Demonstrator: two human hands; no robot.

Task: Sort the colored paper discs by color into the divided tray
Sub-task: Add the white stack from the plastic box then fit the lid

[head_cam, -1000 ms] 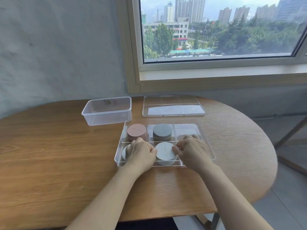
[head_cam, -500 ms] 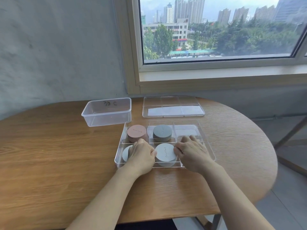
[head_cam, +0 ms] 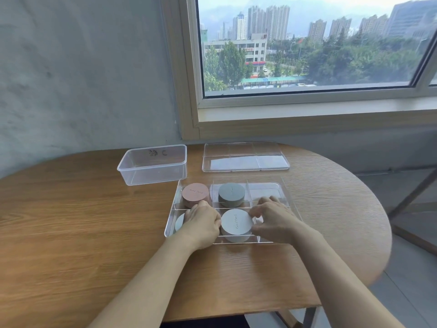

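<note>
A clear divided tray [head_cam: 287, 194] sits on the wooden table. A pink stack of discs [head_cam: 195, 194] fills its back left compartment and a dark grey stack [head_cam: 231, 194] the back middle. A white stack [head_cam: 237, 224] stands in the front middle compartment. My left hand [head_cam: 201, 223] and my right hand [head_cam: 274, 217] hold this white stack from both sides, fingers curled against its rim. A pale grey stack [head_cam: 180, 222] in the front left compartment is mostly hidden behind my left hand. The back right compartment holds nothing.
A clear plastic box [head_cam: 153, 164] stands at the back left of the tray. The tray's clear lid [head_cam: 246, 157] lies flat behind it. The table's rounded edge [head_cam: 385, 233] falls away on the right, with a window behind.
Both hands have stayed at the white stack, my right hand closing in slightly on its side. The stacks have not shifted compartment.
</note>
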